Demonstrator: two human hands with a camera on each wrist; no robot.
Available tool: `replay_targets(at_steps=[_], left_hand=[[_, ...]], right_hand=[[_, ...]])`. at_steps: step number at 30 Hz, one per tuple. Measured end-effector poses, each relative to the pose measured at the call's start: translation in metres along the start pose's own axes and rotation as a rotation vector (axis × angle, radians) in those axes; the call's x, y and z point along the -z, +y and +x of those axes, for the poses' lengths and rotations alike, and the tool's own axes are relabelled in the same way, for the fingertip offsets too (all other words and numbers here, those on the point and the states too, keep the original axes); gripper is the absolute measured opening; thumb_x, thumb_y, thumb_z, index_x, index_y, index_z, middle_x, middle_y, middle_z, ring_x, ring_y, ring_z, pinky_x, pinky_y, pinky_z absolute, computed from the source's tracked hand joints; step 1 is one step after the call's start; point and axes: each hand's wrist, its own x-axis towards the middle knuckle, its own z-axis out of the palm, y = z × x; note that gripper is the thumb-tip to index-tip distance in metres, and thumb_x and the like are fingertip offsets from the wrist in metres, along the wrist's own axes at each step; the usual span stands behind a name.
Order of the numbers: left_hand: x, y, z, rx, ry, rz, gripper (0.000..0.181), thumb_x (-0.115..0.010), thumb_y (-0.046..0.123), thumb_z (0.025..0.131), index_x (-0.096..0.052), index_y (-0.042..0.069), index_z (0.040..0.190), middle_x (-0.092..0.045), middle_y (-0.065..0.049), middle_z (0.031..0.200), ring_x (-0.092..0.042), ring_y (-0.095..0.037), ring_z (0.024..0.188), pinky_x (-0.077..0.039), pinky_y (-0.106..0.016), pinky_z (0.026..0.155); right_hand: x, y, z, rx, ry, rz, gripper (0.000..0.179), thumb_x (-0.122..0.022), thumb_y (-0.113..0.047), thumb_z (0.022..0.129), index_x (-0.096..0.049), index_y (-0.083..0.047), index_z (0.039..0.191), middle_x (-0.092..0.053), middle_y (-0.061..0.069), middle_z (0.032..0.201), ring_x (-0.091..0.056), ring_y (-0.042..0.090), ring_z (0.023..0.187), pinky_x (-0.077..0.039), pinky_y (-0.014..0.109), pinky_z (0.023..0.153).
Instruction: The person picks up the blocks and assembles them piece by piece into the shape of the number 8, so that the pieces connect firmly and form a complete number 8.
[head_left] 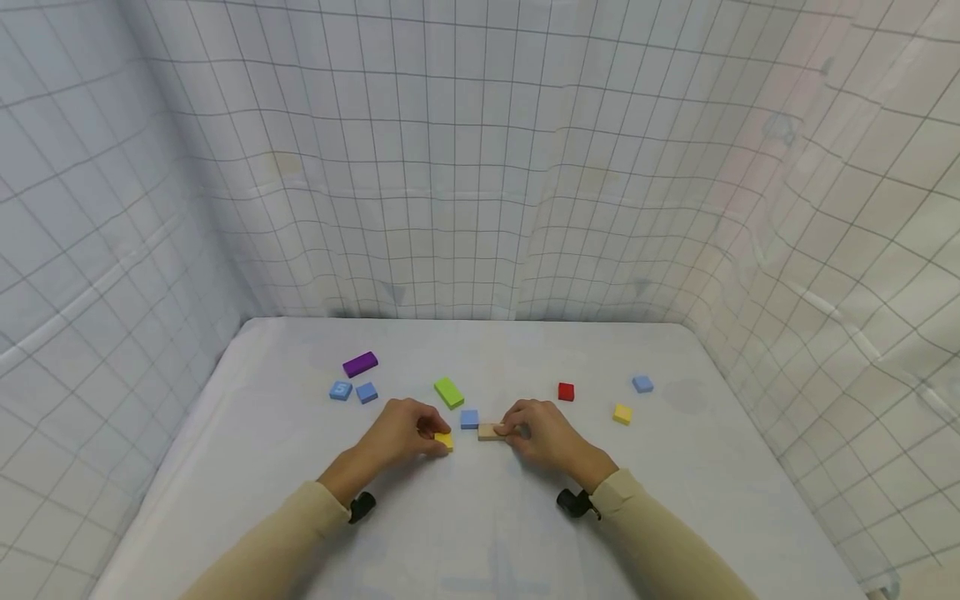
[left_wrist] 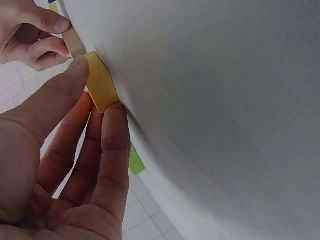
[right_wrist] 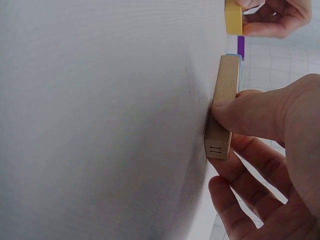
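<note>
Between thumb and fingertips, my left hand (head_left: pixel 402 431) pinches a small yellow block (head_left: pixel 445 442); the left wrist view shows this yellow block (left_wrist: pixel 102 86) at close range. My right hand (head_left: pixel 546 433) grips a bare wooden block (head_left: pixel 489 432), thumb on its near side and fingers behind. Marks like two short lines show on one end of the wooden block (right_wrist: pixel 225 90) in the right wrist view. Right behind the wooden block lies a blue square block (head_left: pixel 469 418). A lime green block (head_left: pixel 449 392) lies farther back, beyond the left hand.
At the back left lie a purple block (head_left: pixel 361 364), a blue block with a white figure (head_left: pixel 341 390) and a plain blue block (head_left: pixel 367 392). Toward the right are red (head_left: pixel 566 392), yellow (head_left: pixel 622 414) and blue (head_left: pixel 642 384) blocks. Checked curtains (head_left: pixel 480 183) enclose the white table (head_left: pixel 480 517).
</note>
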Motion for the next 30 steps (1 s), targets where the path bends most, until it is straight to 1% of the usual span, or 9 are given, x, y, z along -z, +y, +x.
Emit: replay_targets(at_steps=[5, 13, 23, 30], left_hand=[[-0.004, 0.004, 0.001, 0.015, -0.013, -0.001, 0.022, -0.104, 0.016, 0.089, -0.091, 0.015, 0.107, -0.082, 0.007, 0.096, -0.065, -0.01, 0.088, -0.057, -0.022, 0.082], [-0.011, 0.009, 0.005, -0.005, -0.027, 0.0, 0.023, -0.105, 0.017, 0.088, -0.091, 0.014, 0.107, -0.083, 0.006, 0.095, -0.065, -0.009, 0.085, -0.057, -0.022, 0.08], [-0.017, 0.014, 0.008, -0.005, -0.037, -0.028, 0.024, -0.105, 0.018, 0.088, -0.091, 0.014, 0.107, -0.084, 0.005, 0.098, -0.067, -0.009, 0.086, -0.064, -0.026, 0.084], [-0.021, 0.016, 0.011, -0.027, -0.046, -0.03, 0.025, -0.105, 0.017, 0.088, -0.091, 0.012, 0.108, -0.086, 0.004, 0.099, -0.068, -0.009, 0.085, -0.065, -0.026, 0.084]], right_hand=[[0.0, 0.001, 0.0, 0.009, 0.009, 0.006, 0.011, -0.09, -0.009, 0.103, -0.094, -0.015, 0.111, -0.087, -0.001, 0.113, -0.081, 0.017, 0.108, -0.068, 0.036, 0.096], [0.001, 0.001, -0.001, 0.015, 0.005, 0.021, 0.011, -0.089, -0.01, 0.104, -0.094, -0.015, 0.112, -0.087, -0.001, 0.114, -0.081, 0.017, 0.109, -0.069, 0.038, 0.098], [0.001, 0.002, -0.001, 0.022, 0.012, 0.013, 0.012, -0.089, -0.01, 0.103, -0.094, -0.015, 0.113, -0.087, -0.001, 0.113, -0.08, 0.017, 0.109, -0.068, 0.037, 0.098], [0.0, 0.003, 0.0, 0.027, 0.017, -0.002, 0.01, -0.089, -0.011, 0.104, -0.094, -0.015, 0.112, -0.087, 0.0, 0.113, -0.08, 0.017, 0.108, -0.068, 0.038, 0.098]])
